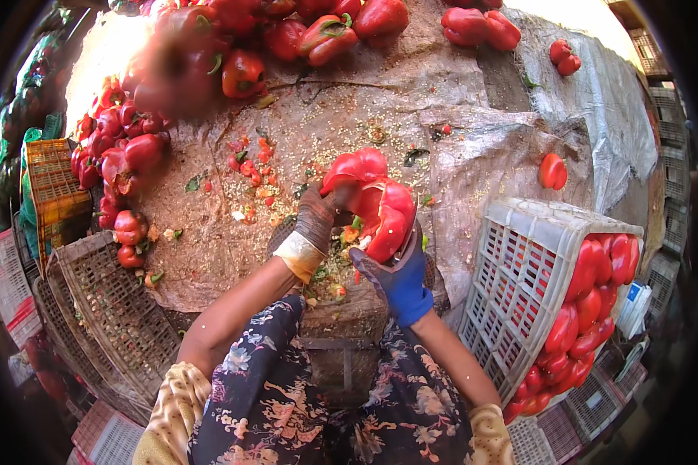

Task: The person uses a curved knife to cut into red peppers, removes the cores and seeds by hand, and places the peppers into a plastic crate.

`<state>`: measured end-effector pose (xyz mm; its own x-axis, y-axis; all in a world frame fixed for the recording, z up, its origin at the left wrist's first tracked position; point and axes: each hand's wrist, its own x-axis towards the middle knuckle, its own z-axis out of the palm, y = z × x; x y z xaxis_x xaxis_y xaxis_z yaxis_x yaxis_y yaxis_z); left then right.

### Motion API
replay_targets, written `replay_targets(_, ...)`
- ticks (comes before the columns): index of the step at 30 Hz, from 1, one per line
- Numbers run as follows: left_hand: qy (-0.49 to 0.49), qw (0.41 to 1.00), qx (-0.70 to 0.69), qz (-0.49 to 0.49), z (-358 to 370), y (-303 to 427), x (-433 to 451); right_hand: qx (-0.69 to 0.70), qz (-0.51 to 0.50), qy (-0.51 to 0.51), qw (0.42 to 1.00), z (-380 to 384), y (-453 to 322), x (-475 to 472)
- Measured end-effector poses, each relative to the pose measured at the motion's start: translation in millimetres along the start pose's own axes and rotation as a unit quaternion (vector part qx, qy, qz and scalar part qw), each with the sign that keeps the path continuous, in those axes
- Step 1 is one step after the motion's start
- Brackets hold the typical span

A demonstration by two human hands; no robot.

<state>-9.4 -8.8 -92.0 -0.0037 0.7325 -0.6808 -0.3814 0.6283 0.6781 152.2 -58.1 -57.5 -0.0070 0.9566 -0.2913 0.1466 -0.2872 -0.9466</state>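
Note:
A red bell pepper, split open so its pale hollow inside shows, is held over the ground sheet between my two hands. My left hand, in a dark stained glove with a pale cuff, grips its left side; a dark smudge in the picture blurs the fingertips. From below right, my right hand in a blue glove cups the pepper. A small metallic edge shows by the right fingers, too little to identify. Seeds and pepper scraps lie beneath the hands.
Whole red peppers are heaped ahead and to the left. At right stands a pale plastic crate full of red peppers. Worn crates and a yellow crate stand left. Seeds litter the sacking sheet. A lone pepper lies right.

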Motion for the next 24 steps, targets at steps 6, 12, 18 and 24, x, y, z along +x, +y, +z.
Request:
replay_targets(6, 0.004, 0.998, 0.031, 0.049, -20.9, 12.1, 6.9, 0.188, 0.187, -0.132, 0.955, -21.4, -12.2, -0.1)
replay_targets(12, -0.012, 0.982, 0.187, 0.022, -12.0, 29.5, -16.2, -0.192, -0.099, -0.105, 0.971, -33.9, -38.6, 34.2)
replay_targets(18, -0.099, 0.953, 0.284, 0.040, -13.9, 19.0, -25.0, -0.227, -0.107, -0.221, 0.942, -34.5, -39.5, 50.9)
replay_targets(24, -0.175, 0.955, 0.240, 0.024, -22.4, 24.6, -28.4, -0.129, -0.026, -0.174, 0.976, -31.1, -22.1, 32.2)
